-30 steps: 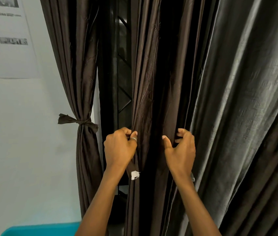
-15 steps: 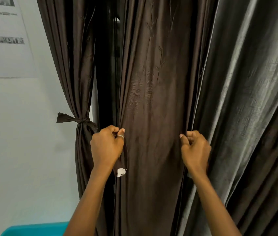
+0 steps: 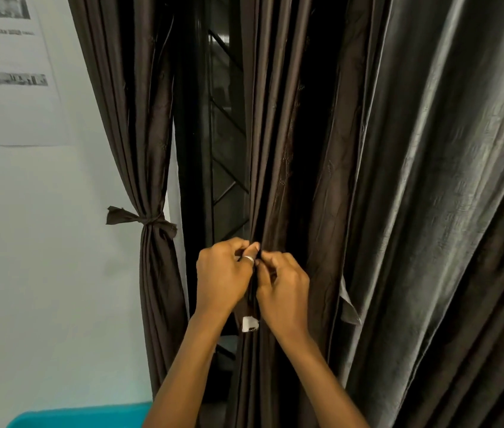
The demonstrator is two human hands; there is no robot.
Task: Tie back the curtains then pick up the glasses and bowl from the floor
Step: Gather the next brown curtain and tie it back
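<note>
A dark brown curtain panel (image 3: 278, 149) hangs in front of me, its folds bunched together at waist height. My left hand (image 3: 224, 276) pinches the panel's left edge, a ring on one finger. My right hand (image 3: 284, 288) grips the gathered folds right beside it; the two hands touch. A small white tag (image 3: 249, 324) dangles from the fabric just below them. To the left, another brown curtain (image 3: 139, 118) is cinched with a knotted fabric tie (image 3: 149, 219). No glasses or bowl are in view.
A wide grey-brown curtain (image 3: 429, 211) fills the right side. Between the brown panels a dark window with a metal grille (image 3: 226, 149) shows. The white wall on the left carries a printed paper sheet (image 3: 7, 72). A teal object (image 3: 74, 417) sits at the bottom left.
My right hand has swept left, gathering the spread panel into folds, and now meets my left hand. The window grille is uncovered again.
</note>
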